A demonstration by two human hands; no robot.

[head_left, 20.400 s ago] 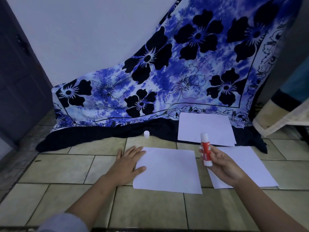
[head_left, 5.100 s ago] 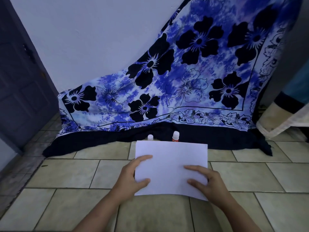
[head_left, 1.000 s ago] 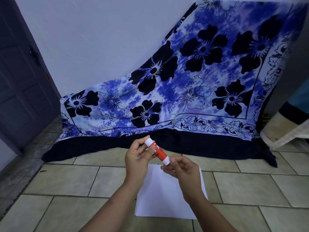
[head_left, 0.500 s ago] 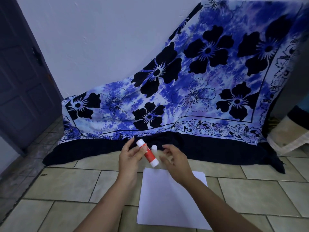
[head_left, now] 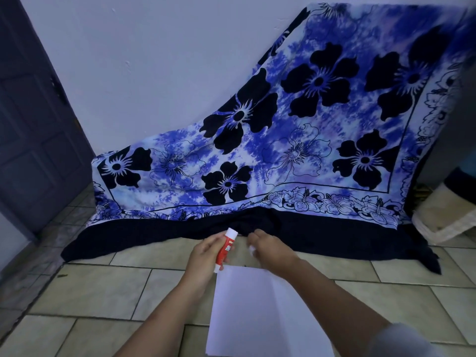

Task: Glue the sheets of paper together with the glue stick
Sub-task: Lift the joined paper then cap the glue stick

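My left hand [head_left: 206, 256] holds a red and white glue stick [head_left: 226, 249], tilted with its upper end pointing away from me. Just to its right, my right hand [head_left: 270, 249] is curled over a small white cap [head_left: 252, 249] on the floor; only a bit of the cap shows under the fingers. The white sheets of paper [head_left: 257, 315] lie stacked on the tiled floor below both hands, partly covered by my right forearm.
A blue and black floral cloth [head_left: 283, 150] hangs from the wall and spreads onto the floor behind the hands. A dark door [head_left: 33, 124] is at the left. A beige fabric object [head_left: 443, 217] sits at the right. Beige floor tiles [head_left: 103, 292] surround the paper.
My right hand let go of the glue stick and moved forward onto the white cap on the floor. My left hand keeps the stick, now more upright. The view shifted forward.
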